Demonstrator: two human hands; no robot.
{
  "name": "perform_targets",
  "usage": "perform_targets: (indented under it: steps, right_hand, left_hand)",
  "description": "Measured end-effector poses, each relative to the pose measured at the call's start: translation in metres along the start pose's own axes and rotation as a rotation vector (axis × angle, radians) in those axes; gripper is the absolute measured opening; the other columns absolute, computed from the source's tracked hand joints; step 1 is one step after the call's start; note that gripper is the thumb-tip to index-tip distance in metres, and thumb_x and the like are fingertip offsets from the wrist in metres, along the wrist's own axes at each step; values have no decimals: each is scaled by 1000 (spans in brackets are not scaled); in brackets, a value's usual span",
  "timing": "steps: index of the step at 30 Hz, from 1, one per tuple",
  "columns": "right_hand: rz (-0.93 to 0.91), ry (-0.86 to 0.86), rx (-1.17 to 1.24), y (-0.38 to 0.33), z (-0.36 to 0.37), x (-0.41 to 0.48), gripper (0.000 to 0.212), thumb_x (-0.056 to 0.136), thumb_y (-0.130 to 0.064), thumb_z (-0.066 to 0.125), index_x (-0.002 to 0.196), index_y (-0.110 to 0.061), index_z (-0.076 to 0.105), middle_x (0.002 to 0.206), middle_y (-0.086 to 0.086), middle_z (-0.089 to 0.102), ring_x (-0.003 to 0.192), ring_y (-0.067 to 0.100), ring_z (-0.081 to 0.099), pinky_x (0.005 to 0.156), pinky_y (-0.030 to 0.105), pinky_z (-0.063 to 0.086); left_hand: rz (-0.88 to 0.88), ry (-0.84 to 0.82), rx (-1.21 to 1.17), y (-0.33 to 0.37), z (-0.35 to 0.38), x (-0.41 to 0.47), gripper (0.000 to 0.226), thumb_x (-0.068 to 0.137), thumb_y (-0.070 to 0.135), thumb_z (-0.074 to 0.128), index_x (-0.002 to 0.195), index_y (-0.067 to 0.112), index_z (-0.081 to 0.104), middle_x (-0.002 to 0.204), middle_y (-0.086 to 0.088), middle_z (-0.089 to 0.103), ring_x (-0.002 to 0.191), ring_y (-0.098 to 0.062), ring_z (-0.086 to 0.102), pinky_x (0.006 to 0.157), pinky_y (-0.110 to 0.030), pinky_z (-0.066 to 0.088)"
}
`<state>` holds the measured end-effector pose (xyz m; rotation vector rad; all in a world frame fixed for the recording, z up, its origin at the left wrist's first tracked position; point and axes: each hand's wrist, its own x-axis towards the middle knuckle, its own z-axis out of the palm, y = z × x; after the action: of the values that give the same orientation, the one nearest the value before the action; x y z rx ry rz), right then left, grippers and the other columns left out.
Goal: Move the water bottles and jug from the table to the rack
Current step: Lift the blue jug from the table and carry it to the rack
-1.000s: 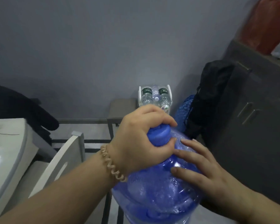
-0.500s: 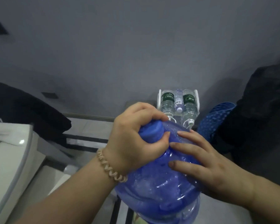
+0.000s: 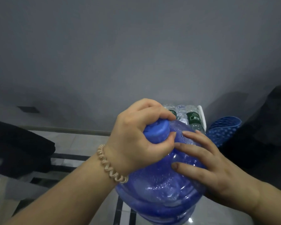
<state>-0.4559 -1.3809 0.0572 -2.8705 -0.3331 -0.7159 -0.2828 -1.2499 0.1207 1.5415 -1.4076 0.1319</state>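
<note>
I carry a large translucent blue water jug (image 3: 159,190) in front of me, tilted with its blue cap (image 3: 157,132) pointing up and away. My left hand (image 3: 139,137) is wrapped around the neck and cap. My right hand (image 3: 206,163) lies flat on the jug's shoulder, fingers spread. Just beyond the jug stands a white rack (image 3: 201,116) against the wall, with clear water bottles (image 3: 193,118) with green labels lying in it. The jug and my left hand hide most of the rack.
A blue dotted mat (image 3: 222,132) leans right of the rack, beside a dark bag (image 3: 263,130). A black cloth (image 3: 18,148) lies at the left. The floor (image 3: 78,143) is pale tile with dark stripes. A grey wall (image 3: 136,54) fills the background.
I have come closer to the rack with the jug; the rack now sits right behind the jug's top. The white table at left has slipped out of view. Both hands keep their hold.
</note>
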Motion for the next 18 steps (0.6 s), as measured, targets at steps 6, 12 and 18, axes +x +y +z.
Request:
perform_targets:
  steps: [6,12,18]
  right_hand:
    - [-71,33,72,79,23,26,32,93,-22,53,124,-24,47,138,8,38,133,37,33,97,63,38]
    - [-154,112,81,135,63,60,21,98,-23,49,119,-28,50,134,5,40,130,36,36,103,59,33]
    - [-145,100,170,173,101,104,22,98,-23,51,119,-28,50,133,6,41,130,38,37,100,61,35]
  left_hand:
    - [-77,6,109,-45,22,42,25,62,7,82,84,11,70,87,-1,63,80,-8,61,75,-18,46]
    - [-111,78,273,-87,28,61,21,64,13,78,83,8,69,87,-3,62,81,-11,60,76,-19,45]
    - [-164,68,297,-145,15,84,21,64,12,78,83,8,69,86,-4,62,83,-11,60,77,-20,45]
